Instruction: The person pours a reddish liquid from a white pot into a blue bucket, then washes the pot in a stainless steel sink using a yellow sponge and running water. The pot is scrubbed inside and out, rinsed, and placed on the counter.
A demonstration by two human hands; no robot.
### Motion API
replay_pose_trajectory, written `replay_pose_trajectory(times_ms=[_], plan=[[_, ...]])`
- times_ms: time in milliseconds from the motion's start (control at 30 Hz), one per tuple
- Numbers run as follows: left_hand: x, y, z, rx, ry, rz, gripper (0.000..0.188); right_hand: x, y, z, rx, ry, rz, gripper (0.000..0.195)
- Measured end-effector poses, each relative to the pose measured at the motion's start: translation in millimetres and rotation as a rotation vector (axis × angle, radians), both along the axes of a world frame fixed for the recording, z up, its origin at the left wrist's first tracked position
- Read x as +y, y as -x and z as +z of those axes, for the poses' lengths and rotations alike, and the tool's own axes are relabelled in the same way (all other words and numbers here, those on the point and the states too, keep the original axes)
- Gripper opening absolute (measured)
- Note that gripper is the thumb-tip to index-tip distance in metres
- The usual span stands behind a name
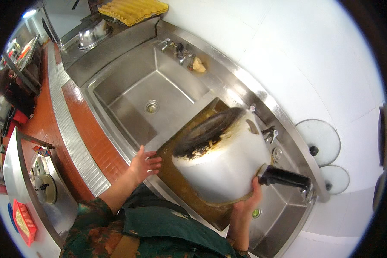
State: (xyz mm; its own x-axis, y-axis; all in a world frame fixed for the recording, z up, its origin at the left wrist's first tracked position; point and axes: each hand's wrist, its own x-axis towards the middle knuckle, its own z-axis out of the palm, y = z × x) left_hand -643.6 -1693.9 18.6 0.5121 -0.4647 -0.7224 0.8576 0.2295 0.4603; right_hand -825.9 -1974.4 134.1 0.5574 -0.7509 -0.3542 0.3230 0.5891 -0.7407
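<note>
A large aluminium pressure cooker pot [222,161] lies tipped over the middle basin of a steel sink, its scorched, blackened base facing up and left. The black handle [283,177] points right. My right hand [250,200] grips the rim just below that handle; part of the hand is hidden behind the pot. Left of the pot, my left hand [146,164] is raised over the sink's front edge with its fingers apart, touching nothing. Brownish water [171,174] shows in the basin beneath the pot.
Steel basins lie at the left [132,106] and right [283,213]. Taps [164,44] line the back ledge beside a yellowish sponge [199,65]. Glass lids [322,142] lean on the wall. A steel bowl [93,34] and yellow trays [132,9] stand beyond. A person [17,93] is far left.
</note>
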Motion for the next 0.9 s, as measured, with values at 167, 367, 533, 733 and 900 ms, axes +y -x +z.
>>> replay_pose_trajectory(times_ms=[167, 367, 533, 733, 900], plan=[[22.2, -13.5, 1.0, -0.009, 0.041, 0.001, 0.071, 17.3, -27.1, 9.5, 0.021, 0.042, 0.111, 0.035], [81.4, -65.1, 12.3, -0.096, 0.07, 0.057, 0.065, 56.8, -79.2, 52.5, 0.169, 0.378, 0.283, 0.031], [147.8, -132.5, 9.3, -0.153, 0.147, 0.132, 0.063, 104.7, -167.9, 62.1, 0.209, 0.811, 0.298, 0.029], [234.5, -204.2, -2.1, -0.127, 0.145, 0.233, 0.061, 168.8, -301.4, 67.7, 0.262, 0.282, 0.292, 0.028], [282.7, -245.5, -7.3, -0.064, 0.083, 0.246, 0.058, 194.4, -352.3, 43.0, 0.415, 0.378, 0.433, 0.035]])
